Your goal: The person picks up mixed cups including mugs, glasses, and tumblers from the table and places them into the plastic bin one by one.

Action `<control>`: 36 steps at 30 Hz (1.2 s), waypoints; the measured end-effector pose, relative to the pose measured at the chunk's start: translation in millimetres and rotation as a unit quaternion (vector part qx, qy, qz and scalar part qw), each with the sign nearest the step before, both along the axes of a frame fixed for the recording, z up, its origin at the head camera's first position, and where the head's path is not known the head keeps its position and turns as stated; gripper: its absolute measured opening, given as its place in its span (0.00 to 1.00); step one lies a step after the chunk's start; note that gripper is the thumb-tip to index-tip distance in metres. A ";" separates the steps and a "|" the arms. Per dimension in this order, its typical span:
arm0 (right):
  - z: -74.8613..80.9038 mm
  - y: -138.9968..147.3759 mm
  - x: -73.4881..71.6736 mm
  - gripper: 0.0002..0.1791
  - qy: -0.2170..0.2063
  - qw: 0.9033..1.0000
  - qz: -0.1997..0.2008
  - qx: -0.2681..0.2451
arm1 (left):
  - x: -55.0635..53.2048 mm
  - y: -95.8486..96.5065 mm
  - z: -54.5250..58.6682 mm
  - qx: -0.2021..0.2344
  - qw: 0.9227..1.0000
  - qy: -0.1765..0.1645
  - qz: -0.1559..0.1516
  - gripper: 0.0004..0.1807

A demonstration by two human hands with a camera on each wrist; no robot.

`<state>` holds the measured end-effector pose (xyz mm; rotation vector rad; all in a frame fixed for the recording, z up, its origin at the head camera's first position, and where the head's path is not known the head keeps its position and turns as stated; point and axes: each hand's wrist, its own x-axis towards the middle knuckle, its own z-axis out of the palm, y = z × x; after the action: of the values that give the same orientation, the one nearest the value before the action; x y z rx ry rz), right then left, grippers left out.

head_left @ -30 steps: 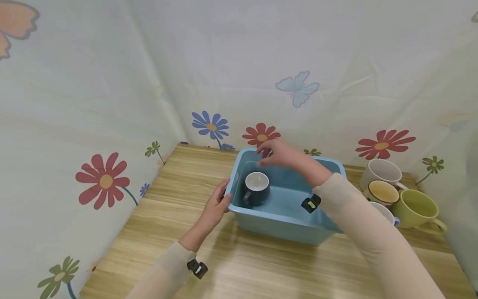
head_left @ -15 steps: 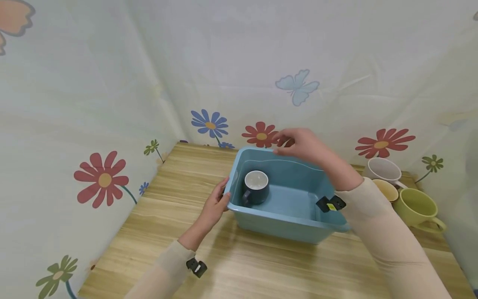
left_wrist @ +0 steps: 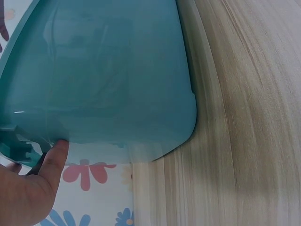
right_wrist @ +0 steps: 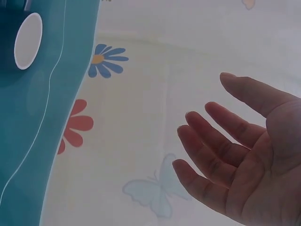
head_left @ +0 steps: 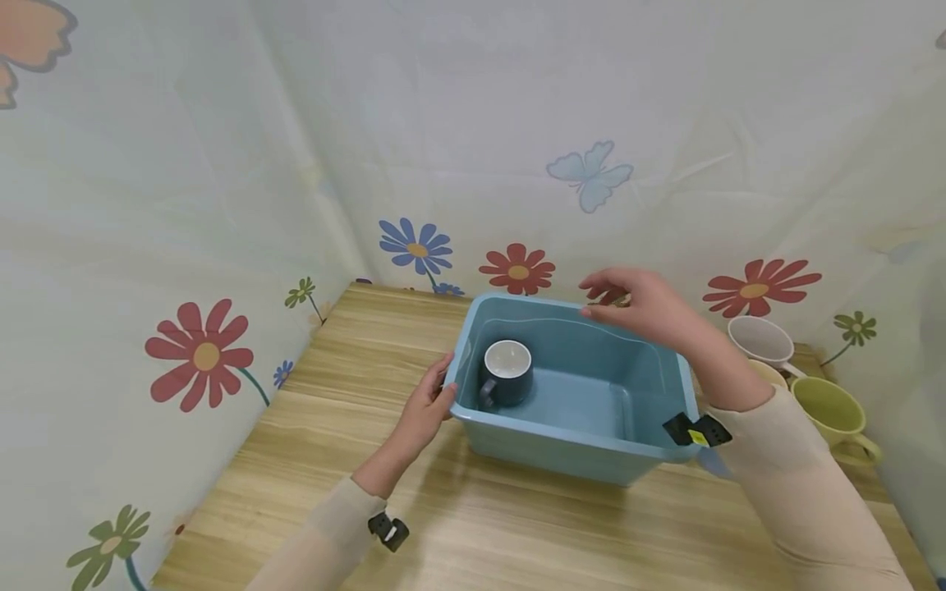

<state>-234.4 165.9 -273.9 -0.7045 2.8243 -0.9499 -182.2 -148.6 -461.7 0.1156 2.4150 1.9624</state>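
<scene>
A blue plastic basin stands on the wooden table. Inside it, at the left end, a dark navy mug with a white interior sits upright, its handle toward the near left. My left hand grips the basin's left rim, thumb on the near side; in the left wrist view its fingers lie at the basin's outer wall. My right hand hovers over the far rim toward the right, holding nothing. In the right wrist view the fingers of the right hand are relaxed and slightly bent, spread apart from the thumb.
Right of the basin, partly behind my right arm, stand a white mug, a yellow cup and a green mug. A flower-printed curtain rises behind and beside the wooden table.
My right hand has moved right, away from above the navy mug, rising and then lowering slightly near the far rim. My left hand has stayed on the basin rim; the mug has not moved.
</scene>
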 end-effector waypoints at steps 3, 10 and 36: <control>-0.1 10.3 3.6 0.26 0.004 1.000 -0.007 0.008 | -0.3 0.1 -1.2 -0.001 1.000 -0.001 0.000 0.30; 0.0 35.9 12.5 0.28 0.012 0.999 -0.027 0.028 | -1.4 0.5 -0.9 -0.007 1.000 0.007 0.000 0.30; -23.8 115.9 40.7 0.26 0.077 0.993 -0.089 -0.007 | 0.1 0.5 1.8 -0.004 1.000 0.009 -0.005 0.29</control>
<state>-193.7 281.8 -297.7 -0.5587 3.0619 -0.9804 -182.0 -148.1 -459.8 0.1452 2.4267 1.9560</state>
